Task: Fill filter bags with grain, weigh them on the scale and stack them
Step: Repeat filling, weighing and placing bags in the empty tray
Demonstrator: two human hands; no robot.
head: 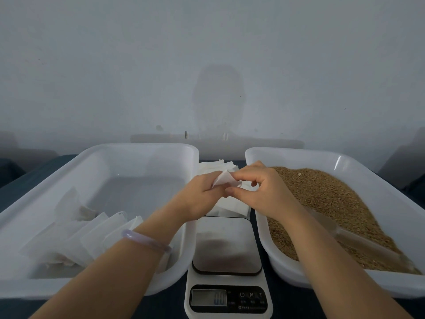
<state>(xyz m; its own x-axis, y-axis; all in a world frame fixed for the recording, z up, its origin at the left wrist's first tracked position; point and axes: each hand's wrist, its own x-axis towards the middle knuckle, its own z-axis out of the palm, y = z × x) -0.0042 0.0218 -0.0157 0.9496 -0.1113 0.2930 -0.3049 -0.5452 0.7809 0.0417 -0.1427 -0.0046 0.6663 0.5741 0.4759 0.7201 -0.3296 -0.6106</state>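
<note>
While both grips pinch one bag over the gap btw. trays, items L to R:
1. Left tray [96,149]; filled bags [76,240] overlap in near-left corner.
2. Left grip [197,196]: fingers curled, pinching filter bag [224,179] by one edge.
3. Spare bags [213,166] piled just far of scale [227,245].
4. Right grip [259,192]: thumb + forefinger pinch same bag's other edge.
5. Right tray [345,157]: grain [333,194], scoop [358,240] lying in it.

Risks, est.: thin mouth may tear if pulled hard; half-opened mouth could spill grain onto bench [285,305], skewing wt.
</note>
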